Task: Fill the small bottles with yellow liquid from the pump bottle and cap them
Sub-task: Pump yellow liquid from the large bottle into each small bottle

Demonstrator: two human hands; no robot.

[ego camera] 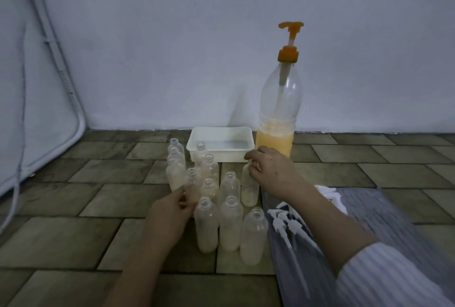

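Small bottles (216, 198), clear and uncapped, stand clustered upright on a tiled floor (73, 245), most holding a little pale liquid. Left hand (170, 213) pinches 1 bottle (193, 185) at the cluster's left side. Right hand (270, 171) curls its fingers around the top of another bottle (250, 191) at the right edge. Just behind the right hand stands the tall pump bottle (279, 109), orange pump on top, yellow liquid in its lower part. Beside it sits a white tray (221, 145). White pump caps (288, 218) lie on grey cloth (369, 213) to the right.
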